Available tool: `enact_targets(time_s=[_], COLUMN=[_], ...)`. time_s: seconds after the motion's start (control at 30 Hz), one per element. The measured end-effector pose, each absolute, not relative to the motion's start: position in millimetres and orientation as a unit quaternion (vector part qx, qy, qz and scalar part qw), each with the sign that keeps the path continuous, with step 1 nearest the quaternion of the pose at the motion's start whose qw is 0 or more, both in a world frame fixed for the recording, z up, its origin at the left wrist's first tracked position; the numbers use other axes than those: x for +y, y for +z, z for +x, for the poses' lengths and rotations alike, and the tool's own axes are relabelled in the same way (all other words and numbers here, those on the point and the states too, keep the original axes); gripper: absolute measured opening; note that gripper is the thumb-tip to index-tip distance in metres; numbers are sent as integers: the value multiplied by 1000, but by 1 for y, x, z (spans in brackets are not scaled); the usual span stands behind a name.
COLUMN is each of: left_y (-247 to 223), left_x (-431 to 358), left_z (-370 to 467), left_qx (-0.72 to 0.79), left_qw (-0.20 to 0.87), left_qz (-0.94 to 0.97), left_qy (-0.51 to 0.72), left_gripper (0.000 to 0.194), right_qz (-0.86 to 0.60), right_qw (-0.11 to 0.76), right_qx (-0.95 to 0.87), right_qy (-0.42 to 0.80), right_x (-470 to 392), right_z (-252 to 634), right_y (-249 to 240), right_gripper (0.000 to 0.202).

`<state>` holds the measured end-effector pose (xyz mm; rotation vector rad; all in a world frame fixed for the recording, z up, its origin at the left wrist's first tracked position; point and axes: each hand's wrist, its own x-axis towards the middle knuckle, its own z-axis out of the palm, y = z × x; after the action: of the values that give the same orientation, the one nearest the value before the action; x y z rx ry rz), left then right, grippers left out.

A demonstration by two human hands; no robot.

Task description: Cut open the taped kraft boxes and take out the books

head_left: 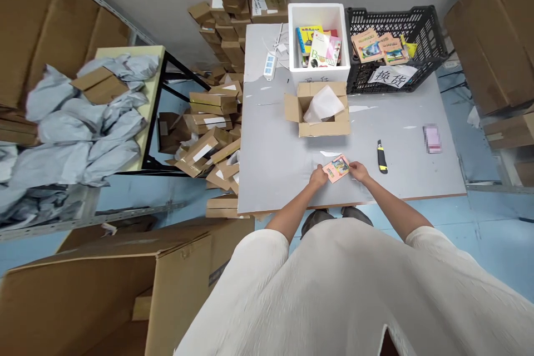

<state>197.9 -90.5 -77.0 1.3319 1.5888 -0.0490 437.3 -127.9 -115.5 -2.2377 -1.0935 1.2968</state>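
A small pink-orange booklet (337, 168) with a colourful picture is held just above the grey table (275, 150), near its front edge. My left hand (319, 176) grips its left side, and my right hand (359, 171) has closed fingers at its right edge. Beyond the hands stands an open cardboard box (324, 129) with white wrapping (323, 104) inside. To the right of my right hand lies a black and yellow box cutter (381, 157).
At the table's back are a white foam box (319, 72) with books and a black crate (362, 80) with booklets. A power strip (270, 66) lies left of them. Cardboard boxes (211, 103) pile up beside the table; grey parcels (70, 128) cover a side table.
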Motion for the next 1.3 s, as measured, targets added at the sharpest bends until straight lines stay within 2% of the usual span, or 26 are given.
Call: enact_targets(time_s=[0.13, 0.27, 0.37, 0.5, 0.67, 0.87, 1.13, 1.2, 1.3], left_y=[-81, -81, -81, -83, -89, -99, -107, -108, -110], left_x=[-90, -83, -81, -86, -92, -91, -88, -87, -84], left_z=[202, 202, 198, 198, 201, 200, 206, 207, 207], left_qx=[657, 629, 631, 697, 686, 682, 683, 689, 705], left_qw=[525, 531, 502, 459, 537, 555, 589, 595, 583], left_qz=[540, 566, 586, 549, 488, 467, 414, 394, 389], left_qy=[-23, 49, 79, 45, 50, 90, 123, 127, 111], left_gripper=[43, 59, 56, 48, 58, 62, 89, 89, 77], right_qz=[-790, -793, -790, -774, -745, -766, -767, -764, -757], right_qw=[166, 118, 81, 133, 144, 118, 83, 87, 89], right_qx=[-384, -404, -426, -452, -462, -434, -399, -405, -410], right_qy=[448, 440, 434, 422, 459, 459, 496, 495, 501], right_x=[-130, -134, -133, -124, -119, -123, -123, -124, -126], right_z=[437, 441, 441, 431, 417, 411, 396, 396, 398], right_y=[-118, -115, -109, -103, -100, -100, -103, -105, -107], right_gripper=[35, 27, 21, 26, 25, 29, 34, 34, 32])
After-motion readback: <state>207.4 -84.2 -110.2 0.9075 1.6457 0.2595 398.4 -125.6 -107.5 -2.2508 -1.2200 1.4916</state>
